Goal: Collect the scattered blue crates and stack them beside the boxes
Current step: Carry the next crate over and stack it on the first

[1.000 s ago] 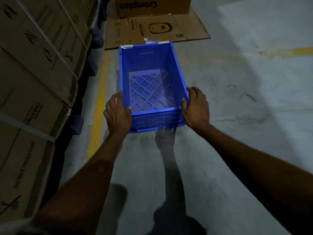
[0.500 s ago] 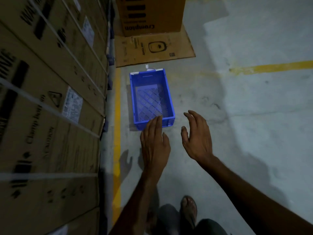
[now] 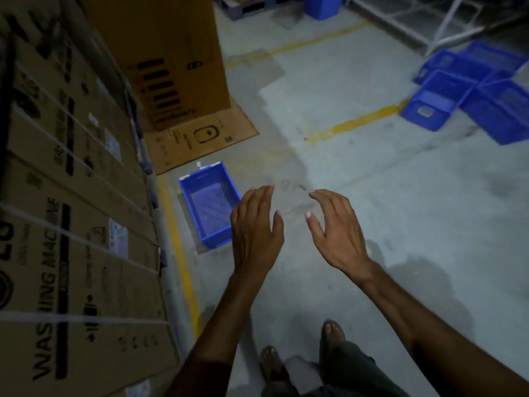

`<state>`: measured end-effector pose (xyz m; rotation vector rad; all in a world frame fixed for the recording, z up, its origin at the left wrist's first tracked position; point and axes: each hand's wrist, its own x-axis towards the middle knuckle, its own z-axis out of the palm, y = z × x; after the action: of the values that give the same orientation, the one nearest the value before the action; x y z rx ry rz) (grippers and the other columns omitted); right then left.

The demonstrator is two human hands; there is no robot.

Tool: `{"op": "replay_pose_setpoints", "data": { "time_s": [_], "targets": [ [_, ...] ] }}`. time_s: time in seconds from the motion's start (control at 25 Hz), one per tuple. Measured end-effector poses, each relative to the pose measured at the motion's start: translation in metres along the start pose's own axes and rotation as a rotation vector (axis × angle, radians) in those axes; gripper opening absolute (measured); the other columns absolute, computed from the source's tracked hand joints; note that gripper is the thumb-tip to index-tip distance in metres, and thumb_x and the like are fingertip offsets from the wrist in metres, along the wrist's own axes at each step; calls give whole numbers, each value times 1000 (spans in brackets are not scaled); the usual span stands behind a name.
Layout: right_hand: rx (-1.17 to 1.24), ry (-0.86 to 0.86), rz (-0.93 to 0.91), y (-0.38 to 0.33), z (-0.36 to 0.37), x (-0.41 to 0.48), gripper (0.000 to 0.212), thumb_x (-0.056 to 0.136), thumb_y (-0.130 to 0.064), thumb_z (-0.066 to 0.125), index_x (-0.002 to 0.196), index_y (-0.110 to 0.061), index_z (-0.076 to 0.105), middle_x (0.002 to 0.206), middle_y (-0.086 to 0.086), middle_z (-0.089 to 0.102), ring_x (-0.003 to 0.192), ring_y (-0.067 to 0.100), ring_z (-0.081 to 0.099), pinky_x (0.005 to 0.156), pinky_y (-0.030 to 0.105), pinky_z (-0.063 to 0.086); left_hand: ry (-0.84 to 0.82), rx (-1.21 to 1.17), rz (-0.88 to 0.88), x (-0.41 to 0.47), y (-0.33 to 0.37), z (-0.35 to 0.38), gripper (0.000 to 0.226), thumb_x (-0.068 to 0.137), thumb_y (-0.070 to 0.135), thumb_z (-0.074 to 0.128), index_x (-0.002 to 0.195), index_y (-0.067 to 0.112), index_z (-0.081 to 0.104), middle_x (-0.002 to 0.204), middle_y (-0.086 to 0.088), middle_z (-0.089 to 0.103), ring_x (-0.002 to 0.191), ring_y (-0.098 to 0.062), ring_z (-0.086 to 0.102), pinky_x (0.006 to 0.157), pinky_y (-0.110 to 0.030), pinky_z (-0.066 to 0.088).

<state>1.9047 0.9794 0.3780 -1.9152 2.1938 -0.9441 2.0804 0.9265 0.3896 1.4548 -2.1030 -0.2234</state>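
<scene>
Both hands have lifted off the blue crate [image 3: 210, 203], now set down beside the stacked boxes [image 3: 77, 213].
Left hand [image 3: 253, 224] and right hand [image 3: 333, 229] hover near it, fingers loosely spread, holding nothing.

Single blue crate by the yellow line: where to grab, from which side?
Take the blue crate by its top rim, on both long walls near the close short end, coming from above. It sits upright and open-topped, and the stacked boxes stand close on its left.

A blue crate [image 3: 209, 204] sits beside the stacked boxes [image 3: 71, 224]; both hands [image 3: 254, 227] hover empty.
</scene>
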Motion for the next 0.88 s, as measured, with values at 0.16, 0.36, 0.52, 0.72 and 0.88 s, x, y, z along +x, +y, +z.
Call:
{"op": "replay_pose_setpoints", "data": {
  "time_s": [0.16,0.36,0.52,0.72,0.88],
  "targets": [
    [-72,77,83,57,-66,-21,35,100,-40,53,130,-22,59,141,-4,52,133,16,44,107,32,39,-120,46,218,4,86,20,53,95,36,53,145,24,45,139,3,58,130,-19,51,106,-37,41],
    [-125,110,188,156,-131,-39,36,96,-37,57,128,-21,61,132,-2,59,126,19,51,104,36,42,-259,-21,286,13,191,84,46,96,46,45,139,31,51,130,8,64,118,-15,60,97,-34,45],
    [-201,136,197,248,-201,-21,38,92,-32,58,129,-23,58,129,-5,58,124,18,52,103,33,42,-277,-136,246,47,294,147,42,96,48,47,136,37,51,126,18,64,115,-8,61,92,-29,50],
    [-241,176,276,346,-277,27,38,91,-32,56,130,-27,55,131,-12,55,126,13,48,103,30,41,-290,-218,300,105,402,202,41,96,44,52,137,42,48,125,24,61,115,-4,57,94,-30,51],
    [-252,216,338,423,-304,80,38,92,-32,56,130,-29,54,131,-13,54,125,11,47,102,28,40,-322,-236,339,166,460,259,42,96,44,53,137,43,48,125,25,61,116,-4,57,94,-29,50]
  ]
}}
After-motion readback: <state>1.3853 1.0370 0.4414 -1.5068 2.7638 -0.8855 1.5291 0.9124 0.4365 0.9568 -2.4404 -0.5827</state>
